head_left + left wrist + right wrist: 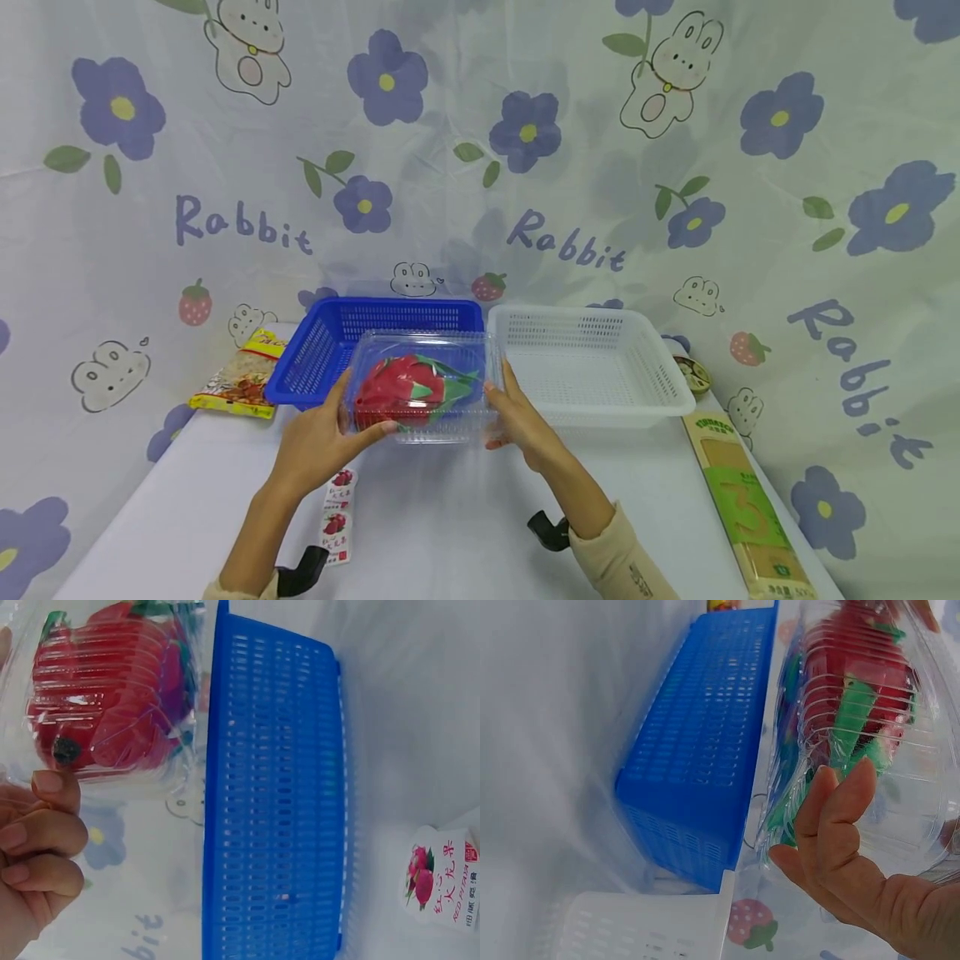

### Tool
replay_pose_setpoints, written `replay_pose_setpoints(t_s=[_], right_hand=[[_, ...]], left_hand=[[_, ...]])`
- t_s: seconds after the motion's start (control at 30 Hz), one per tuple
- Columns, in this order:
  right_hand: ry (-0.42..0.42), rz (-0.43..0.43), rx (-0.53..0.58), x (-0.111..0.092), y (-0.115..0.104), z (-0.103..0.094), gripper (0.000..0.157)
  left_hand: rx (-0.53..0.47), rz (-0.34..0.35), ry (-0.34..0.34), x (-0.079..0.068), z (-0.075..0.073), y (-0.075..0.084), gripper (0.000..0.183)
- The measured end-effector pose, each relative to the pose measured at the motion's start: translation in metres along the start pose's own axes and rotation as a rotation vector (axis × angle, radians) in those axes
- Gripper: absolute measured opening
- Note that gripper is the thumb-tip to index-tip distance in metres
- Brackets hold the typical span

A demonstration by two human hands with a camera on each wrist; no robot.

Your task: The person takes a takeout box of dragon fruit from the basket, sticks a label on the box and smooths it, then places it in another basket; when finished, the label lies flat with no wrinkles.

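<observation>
A clear plastic clamshell box (472, 423) is held up over the table, in front of and partly overlapping the blue basket in the head view. Inside it lies a red dragon fruit (401, 387) with green leaf tips, its tips toward the right. My left hand (315, 446) grips the box's left end, thumb along the near side. At the right end, my right hand (525, 425) holds the box between thumb and fingers. The left wrist view shows curled fingers (49, 832) at the box's underside. In the right wrist view, fingertips (847, 787) touch the ribbed plastic.
Behind the box stand a blue basket (300, 367) and a white basket (585, 410). A strip of dragon fruit stickers (337, 521) lies at near left. A yellow snack bag (243, 375) is far left; a noodle pack (750, 508) and a round tin (693, 375) are at right.
</observation>
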State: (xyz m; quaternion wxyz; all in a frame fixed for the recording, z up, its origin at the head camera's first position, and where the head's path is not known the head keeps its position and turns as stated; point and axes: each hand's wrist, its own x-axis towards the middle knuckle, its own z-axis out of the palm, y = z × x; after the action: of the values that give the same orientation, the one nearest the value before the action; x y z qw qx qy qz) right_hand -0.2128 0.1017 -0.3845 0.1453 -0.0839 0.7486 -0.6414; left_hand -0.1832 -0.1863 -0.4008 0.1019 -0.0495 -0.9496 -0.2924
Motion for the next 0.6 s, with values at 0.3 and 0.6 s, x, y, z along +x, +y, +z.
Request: replay_pose_setpoints(t_s=[0.3,0.6], right_hand=[[-0.005,-0.011,0.008,-0.007,0.002,0.0,0.072],[-0.015,-0.017,0.007,-0.015,0.007,-0.003,0.073]], left_hand=[[-0.002,-0.012,-0.002,-0.006,0.002,0.003,0.107],[0.005,-0.028,-0.012,-0.014,0.003,0.009,0.106]])
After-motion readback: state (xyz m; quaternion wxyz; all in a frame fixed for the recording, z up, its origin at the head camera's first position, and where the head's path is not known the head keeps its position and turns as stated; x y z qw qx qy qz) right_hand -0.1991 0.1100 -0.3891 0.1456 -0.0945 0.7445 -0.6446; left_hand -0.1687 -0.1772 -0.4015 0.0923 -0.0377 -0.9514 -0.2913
